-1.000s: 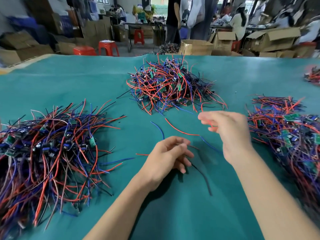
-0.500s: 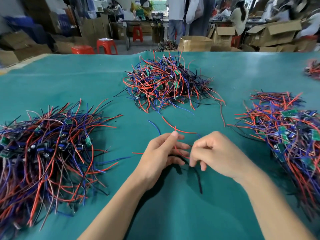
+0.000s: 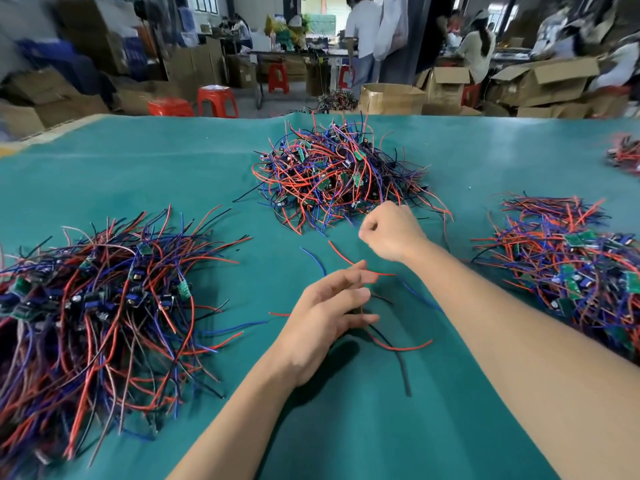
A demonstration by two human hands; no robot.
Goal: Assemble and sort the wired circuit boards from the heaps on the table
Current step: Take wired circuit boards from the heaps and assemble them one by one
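**Right hand leaves the work spot, reaches to far heap**

Half a second ago both hands were together over the loose wires in the middle of the table (image 3: 104,174). Now the right hand (image 3: 391,233) has gone forward to the near edge of the far heap (image 3: 339,174), fingers curled into a loose fist. It may be pinching a wire; too blurred, cannot tell. The left hand (image 3: 325,317) stays put, fingers nearly straight and spread, resting on the loose wired piece (image 3: 388,337) with red, blue and black leads fanning out under it. A board under the palm is not visible.

Left heap (image 3: 104,306) and right heap (image 3: 571,271) lie untouched on either side, well apart from the hands.

Judgement: this reads as fetching the next piece from the far heap while the left hand pins the current one. All three heaps are large, so the sorting is far from done.
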